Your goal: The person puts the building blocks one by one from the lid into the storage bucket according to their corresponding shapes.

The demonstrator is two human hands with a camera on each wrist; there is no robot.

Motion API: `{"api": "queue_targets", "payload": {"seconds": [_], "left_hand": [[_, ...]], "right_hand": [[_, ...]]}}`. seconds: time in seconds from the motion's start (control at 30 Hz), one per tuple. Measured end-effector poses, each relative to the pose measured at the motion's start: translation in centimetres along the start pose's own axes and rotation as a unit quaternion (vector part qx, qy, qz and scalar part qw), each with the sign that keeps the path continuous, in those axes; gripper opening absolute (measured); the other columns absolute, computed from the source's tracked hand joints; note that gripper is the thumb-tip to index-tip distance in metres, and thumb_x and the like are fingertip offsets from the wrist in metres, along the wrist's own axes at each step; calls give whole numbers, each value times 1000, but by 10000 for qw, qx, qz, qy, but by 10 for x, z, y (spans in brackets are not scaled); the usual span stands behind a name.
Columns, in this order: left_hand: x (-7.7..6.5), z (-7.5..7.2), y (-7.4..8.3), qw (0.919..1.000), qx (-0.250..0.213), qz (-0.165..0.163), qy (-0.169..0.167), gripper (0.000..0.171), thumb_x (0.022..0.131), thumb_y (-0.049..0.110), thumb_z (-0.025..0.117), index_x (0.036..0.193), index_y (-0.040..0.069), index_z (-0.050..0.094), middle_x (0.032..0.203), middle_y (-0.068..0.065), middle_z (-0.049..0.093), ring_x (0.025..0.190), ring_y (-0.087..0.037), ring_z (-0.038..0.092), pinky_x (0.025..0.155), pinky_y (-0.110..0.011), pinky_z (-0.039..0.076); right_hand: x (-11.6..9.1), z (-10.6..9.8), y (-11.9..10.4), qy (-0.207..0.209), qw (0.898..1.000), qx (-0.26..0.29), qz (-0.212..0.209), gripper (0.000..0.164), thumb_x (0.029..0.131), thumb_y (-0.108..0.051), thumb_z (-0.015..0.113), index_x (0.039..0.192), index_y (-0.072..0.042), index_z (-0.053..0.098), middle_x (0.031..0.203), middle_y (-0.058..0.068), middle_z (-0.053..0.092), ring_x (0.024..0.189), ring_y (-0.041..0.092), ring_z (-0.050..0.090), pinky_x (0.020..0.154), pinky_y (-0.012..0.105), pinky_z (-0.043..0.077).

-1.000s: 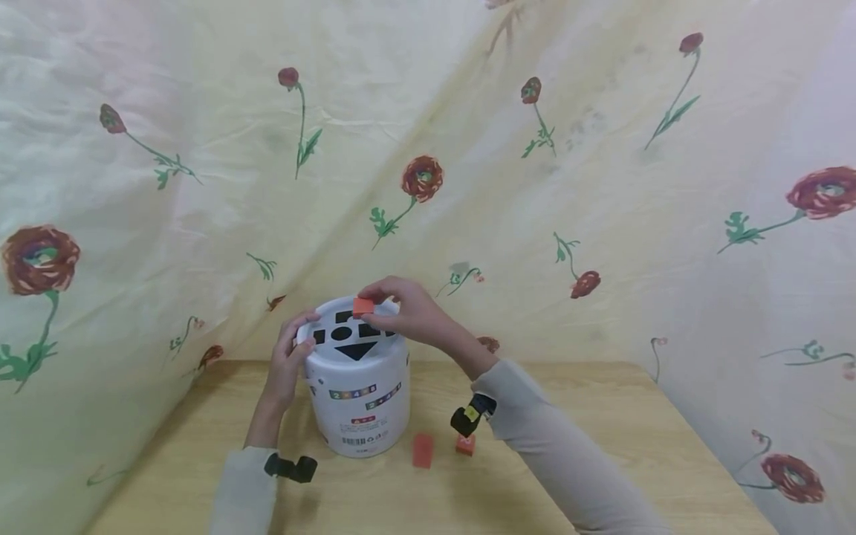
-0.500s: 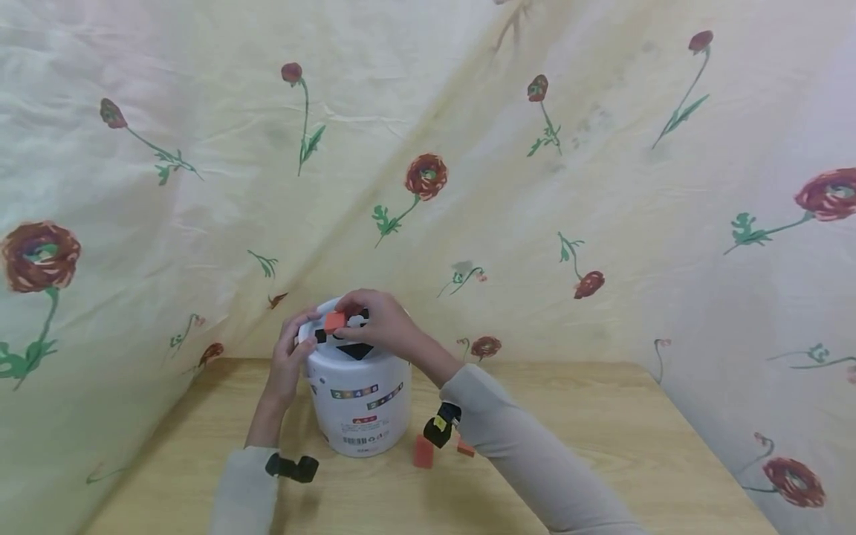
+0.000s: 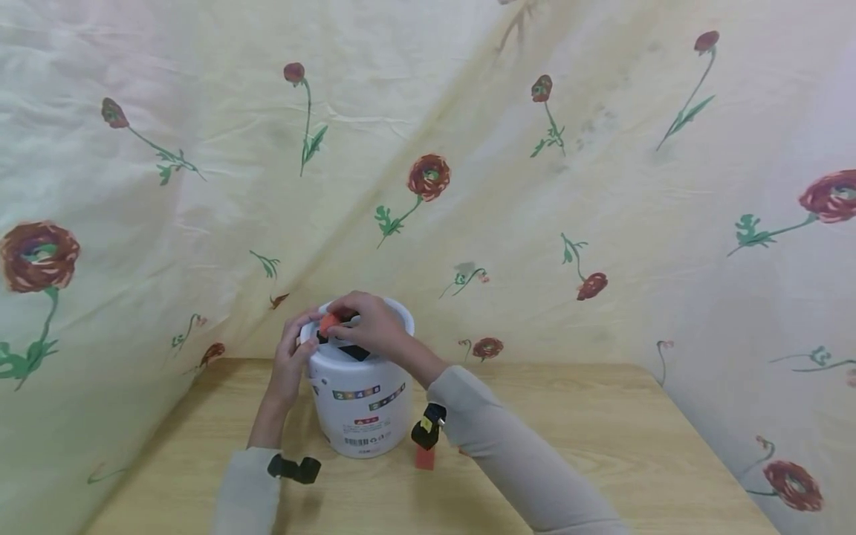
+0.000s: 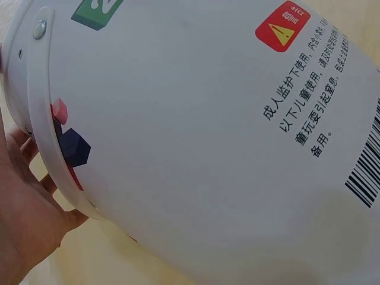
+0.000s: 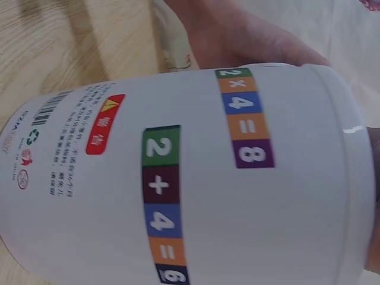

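Note:
A white bucket printed with number sums stands upright on the wooden table. Its lid has several black shaped openings, partly covered by my right hand. That hand pinches a small red block between thumb and fingers, right at the openings on the lid's left side. My left hand grips the bucket's left rim, thumb on top and fingers round the far side. In the left wrist view the left hand lies beside the bucket's handle. The right wrist view mostly shows the bucket's printed side.
A red block lies on the table right of the bucket, partly behind the wrist camera. Another red piece shows only a sliver beside the right sleeve. Flowered cloth hangs behind and at both sides.
My right hand has moved left across the lid with the red block, from the back opening to the left side, and the block now tilts. The left hand keeps its grip.

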State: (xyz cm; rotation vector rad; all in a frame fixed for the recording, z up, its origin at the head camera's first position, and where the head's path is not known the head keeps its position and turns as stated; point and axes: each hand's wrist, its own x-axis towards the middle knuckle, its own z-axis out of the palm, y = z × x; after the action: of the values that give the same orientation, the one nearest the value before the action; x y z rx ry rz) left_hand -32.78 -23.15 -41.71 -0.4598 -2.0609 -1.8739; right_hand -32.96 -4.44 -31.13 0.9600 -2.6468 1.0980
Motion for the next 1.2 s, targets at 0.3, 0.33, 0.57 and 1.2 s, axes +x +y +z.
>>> {"api": "queue_targets", "payload": {"seconds": [0.3, 0.33, 0.57, 1.2], "left_hand": [[-2, 0, 1, 10000, 26, 21, 4, 46, 101, 18, 43, 145, 6, 45, 162, -8, 26, 149, -32, 26, 118, -63, 25], [-2, 0, 1, 10000, 10, 43, 9, 46, 101, 17, 43, 145, 6, 45, 162, -8, 26, 149, -32, 25, 118, -63, 25], [-2, 1, 1, 9999, -38, 147, 22, 45, 100, 14, 44, 144, 5, 47, 162, -9, 27, 151, -32, 23, 119, -65, 22], [0, 2, 0, 9999, -83, 118, 8, 45, 100, 13, 42, 144, 5, 47, 160, -6, 30, 145, -25, 31, 103, -18, 40]], "right_hand": [[2, 7, 6, 31, 9993, -143, -356, 36, 93, -19, 75, 127, -9, 70, 117, 5, 72, 111, 20, 67, 97, 39, 56], [2, 7, 6, 23, 9990, -170, -417, 36, 92, -19, 75, 127, -9, 71, 117, 5, 72, 111, 21, 67, 98, 39, 56], [1, 8, 8, 25, 9955, -537, -778, 35, 92, -19, 75, 126, -11, 72, 111, 1, 73, 103, 17, 66, 91, 24, 52], [-1, 7, 7, -131, 9947, -646, -794, 40, 93, -17, 74, 132, -10, 68, 122, 4, 73, 110, 18, 69, 94, 26, 55]]}}
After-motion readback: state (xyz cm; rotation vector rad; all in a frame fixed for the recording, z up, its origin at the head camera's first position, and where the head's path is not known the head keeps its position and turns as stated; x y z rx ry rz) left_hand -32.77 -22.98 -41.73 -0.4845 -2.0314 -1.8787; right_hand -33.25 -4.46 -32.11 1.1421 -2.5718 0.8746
